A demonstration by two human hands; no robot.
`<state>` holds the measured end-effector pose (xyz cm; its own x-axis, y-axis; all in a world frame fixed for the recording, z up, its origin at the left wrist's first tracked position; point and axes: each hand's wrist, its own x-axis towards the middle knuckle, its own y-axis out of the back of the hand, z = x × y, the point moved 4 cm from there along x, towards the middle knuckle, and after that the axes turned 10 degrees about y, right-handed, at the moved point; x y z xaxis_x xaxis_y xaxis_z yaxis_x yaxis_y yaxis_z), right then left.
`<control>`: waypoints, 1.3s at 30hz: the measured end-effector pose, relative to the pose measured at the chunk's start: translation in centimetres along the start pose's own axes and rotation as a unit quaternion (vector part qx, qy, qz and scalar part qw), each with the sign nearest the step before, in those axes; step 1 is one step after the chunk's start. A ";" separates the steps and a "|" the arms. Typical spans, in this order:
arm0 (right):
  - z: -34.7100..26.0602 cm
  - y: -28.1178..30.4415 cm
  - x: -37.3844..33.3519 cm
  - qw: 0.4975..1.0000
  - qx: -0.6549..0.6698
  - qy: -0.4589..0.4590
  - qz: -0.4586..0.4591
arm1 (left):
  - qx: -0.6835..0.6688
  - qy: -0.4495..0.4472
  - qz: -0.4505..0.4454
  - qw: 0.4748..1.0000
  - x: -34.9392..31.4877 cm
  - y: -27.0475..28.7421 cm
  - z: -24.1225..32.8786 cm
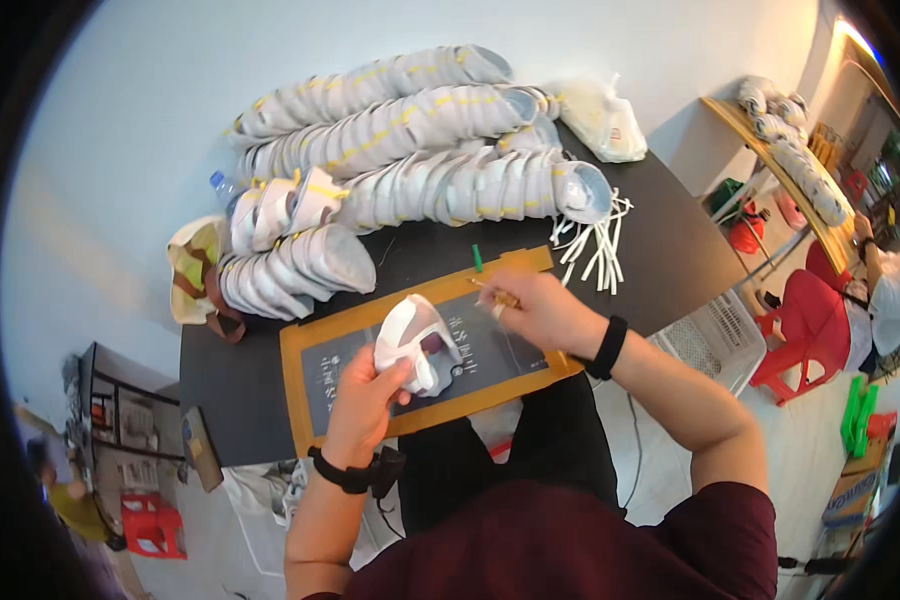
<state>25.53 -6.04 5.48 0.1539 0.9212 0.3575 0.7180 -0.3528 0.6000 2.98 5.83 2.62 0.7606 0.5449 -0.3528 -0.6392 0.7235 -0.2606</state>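
Dark table [665, 235]; plastic bag [602, 122], contents unclear; left grip [367, 388] clamped on white shell [400, 325], right grip [538, 306] on stick [478, 284].

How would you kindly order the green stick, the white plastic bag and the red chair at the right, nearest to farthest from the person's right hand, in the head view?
From the right hand:
1. Green stick: just ahead, slightly left.
2. White plastic bag: toward the far right of the dark table.
3. Red chair: off the table, at far right.
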 end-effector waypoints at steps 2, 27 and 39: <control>-1.4 -2.4 0.1 0.997 0.070 -0.029 -0.019 | 0.000 -0.002 0.011 1.000 -0.1 0.0 0.1; -3.3 -7.5 0.1 0.989 0.143 -0.029 0.025 | 0.157 -0.143 0.128 0.969 -0.6 -1.2 -1.2; -5.8 -4.8 -1.5 0.990 0.033 0.095 0.097 | 0.202 -0.349 0.279 0.871 1.0 1.8 3.0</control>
<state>17.90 -6.70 6.22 0.1680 0.7875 0.5930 0.7312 -0.5030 0.4608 2.87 8.96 4.50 0.3174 0.8828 0.3463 -0.9470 0.2761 0.1643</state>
